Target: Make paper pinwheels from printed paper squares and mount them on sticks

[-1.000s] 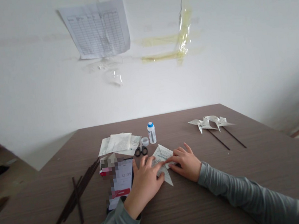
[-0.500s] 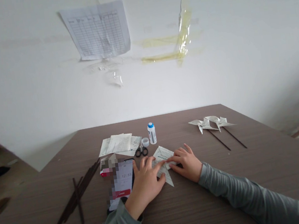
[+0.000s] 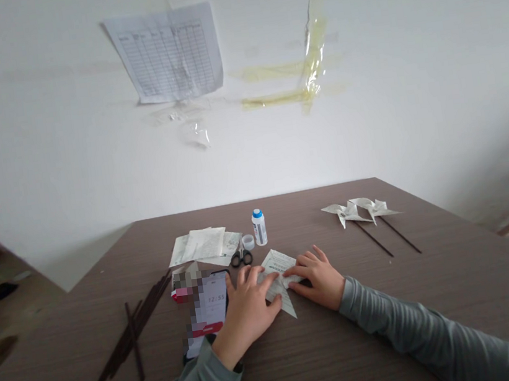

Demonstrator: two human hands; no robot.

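Observation:
A folded piece of printed paper (image 3: 279, 263) lies on the table between my hands, one pointed flap reaching toward me. My left hand (image 3: 249, 303) presses on its left side with fingers spread. From the right, my right hand (image 3: 317, 277) rests its fingertips on the paper, the fingers stretched and the index near the centre folds. Parts of the paper are covered by my fingers. Just beyond it stand a white glue bottle (image 3: 259, 227) with a blue cap and black-handled scissors (image 3: 241, 258). A phone (image 3: 209, 309) lies beside my left hand, partly under the wrist.
Two paper pinwheels (image 3: 344, 213) on dark sticks lie at the right. Loose paper sheets (image 3: 205, 245), a small clear tub (image 3: 248, 241) and a small box (image 3: 184, 281) are at the left back. Several dark sticks (image 3: 135, 337) lie left. A wall closes off the table's far edge.
My index fingers have drawn slightly apart over the middle of the paper. Otherwise the hands and objects stay in place.

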